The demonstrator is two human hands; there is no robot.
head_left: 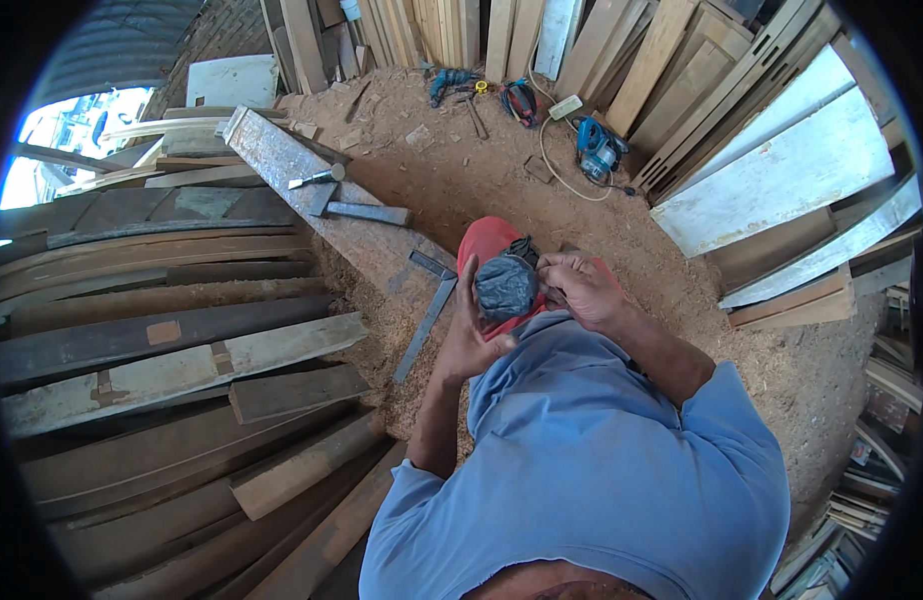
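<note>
Over my lap I hold a rounded dark grey bundle [507, 290] that looks like a crumpled plastic bag, with a bunched dark end [525, 248] at its far side. My left hand [471, 328] is closed around the bundle's left side, thumb toward me. At the bundle's right edge my right hand [582, 287] is closed, its fingers bent in a pinch; what lies between the fingertips is partly hidden. Just left of my left hand, a metal try square [437, 315] rests on the end of a worn plank bench [357, 240].
Farther along the bench lie a hammer [367, 212] and a chisel [317, 178]. Stacked boards [162, 335] fill the left side. On the sawdust-covered floor ahead are a blue power tool [597, 150], a drill [449, 85] and a cabled socket strip [565, 107]. Planks [652, 65] lean behind them.
</note>
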